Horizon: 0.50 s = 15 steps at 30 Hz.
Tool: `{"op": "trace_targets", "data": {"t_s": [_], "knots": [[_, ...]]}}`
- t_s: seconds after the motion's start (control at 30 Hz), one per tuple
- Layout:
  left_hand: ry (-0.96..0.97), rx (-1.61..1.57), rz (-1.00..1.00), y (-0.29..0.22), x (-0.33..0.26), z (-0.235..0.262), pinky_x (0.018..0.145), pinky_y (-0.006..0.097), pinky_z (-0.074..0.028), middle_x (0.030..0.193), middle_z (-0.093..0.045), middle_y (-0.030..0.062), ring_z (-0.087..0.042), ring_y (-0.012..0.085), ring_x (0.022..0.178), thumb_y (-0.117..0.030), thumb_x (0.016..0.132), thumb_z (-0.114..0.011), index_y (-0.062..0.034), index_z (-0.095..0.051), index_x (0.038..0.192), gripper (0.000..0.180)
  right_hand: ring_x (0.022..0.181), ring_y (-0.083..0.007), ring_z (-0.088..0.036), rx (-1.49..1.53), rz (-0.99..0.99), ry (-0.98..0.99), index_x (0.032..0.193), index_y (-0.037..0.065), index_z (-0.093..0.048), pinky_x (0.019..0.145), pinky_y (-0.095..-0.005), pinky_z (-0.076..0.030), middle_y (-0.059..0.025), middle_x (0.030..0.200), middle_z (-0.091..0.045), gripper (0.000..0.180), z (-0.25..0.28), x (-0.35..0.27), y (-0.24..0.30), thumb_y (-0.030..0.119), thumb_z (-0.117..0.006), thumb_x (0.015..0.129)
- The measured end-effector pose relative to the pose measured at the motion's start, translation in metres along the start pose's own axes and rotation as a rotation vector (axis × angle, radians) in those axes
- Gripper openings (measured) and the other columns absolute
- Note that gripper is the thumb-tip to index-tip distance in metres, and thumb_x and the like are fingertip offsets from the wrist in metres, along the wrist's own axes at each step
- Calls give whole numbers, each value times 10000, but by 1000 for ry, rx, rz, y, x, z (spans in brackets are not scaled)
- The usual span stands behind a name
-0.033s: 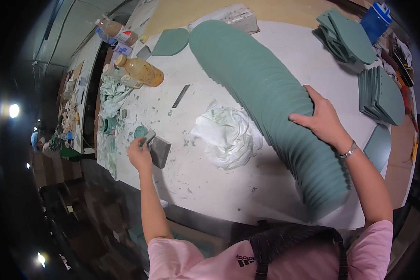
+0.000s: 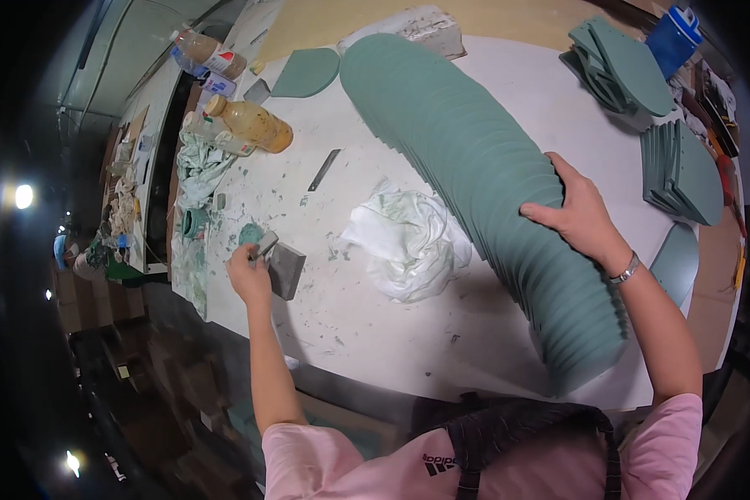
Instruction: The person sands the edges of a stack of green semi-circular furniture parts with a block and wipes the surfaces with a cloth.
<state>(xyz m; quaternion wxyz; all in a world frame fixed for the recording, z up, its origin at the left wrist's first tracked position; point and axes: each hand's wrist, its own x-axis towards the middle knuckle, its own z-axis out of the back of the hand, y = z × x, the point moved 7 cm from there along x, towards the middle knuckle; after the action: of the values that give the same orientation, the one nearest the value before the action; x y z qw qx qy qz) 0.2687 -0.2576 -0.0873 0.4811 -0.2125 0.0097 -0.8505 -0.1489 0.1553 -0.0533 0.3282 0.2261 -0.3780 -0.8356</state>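
Item: long leaning row of green discs (image 2: pixel 475 175) across white table (image 2: pixel 392 333); our right hand (image 2: pixel 579 217) lies spread on top, unclenched. Left hand (image 2: pixel 248 279), by table edge, closed on grey scraper (image 2: pixel 283 267), possibly metal.

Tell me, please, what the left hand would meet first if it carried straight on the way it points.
The left hand, holding a grey scraper, points up the table. It would probably first meet the small green patch of paste, then the crumpled green-stained cloth; depth is unclear.
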Motion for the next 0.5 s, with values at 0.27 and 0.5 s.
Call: {"op": "trace_targets", "data": {"t_s": [0.27,0.5], "knots": [[-11,-18,-36,23,2,-19,898,424,-500,1065,-673,135,-614,333,996,37,796,-726,-49,-679,1100,320,1182,-412,-641,-86,-20,-10,1383,-83,-523,1016,-436,-503,-299,1292,-640,916,-1,-2,-2,496,-848,751],[132,-570,-469,-242,15,32,876,327,-501,1144,-659,116,-612,236,1034,83,848,-687,-14,-708,1246,410,1164,-426,-635,-72,29,-63,1368,-54,-512,990,-446,-508,-275,1263,-651,883,6,-5,-8,493,-848,762]]}}
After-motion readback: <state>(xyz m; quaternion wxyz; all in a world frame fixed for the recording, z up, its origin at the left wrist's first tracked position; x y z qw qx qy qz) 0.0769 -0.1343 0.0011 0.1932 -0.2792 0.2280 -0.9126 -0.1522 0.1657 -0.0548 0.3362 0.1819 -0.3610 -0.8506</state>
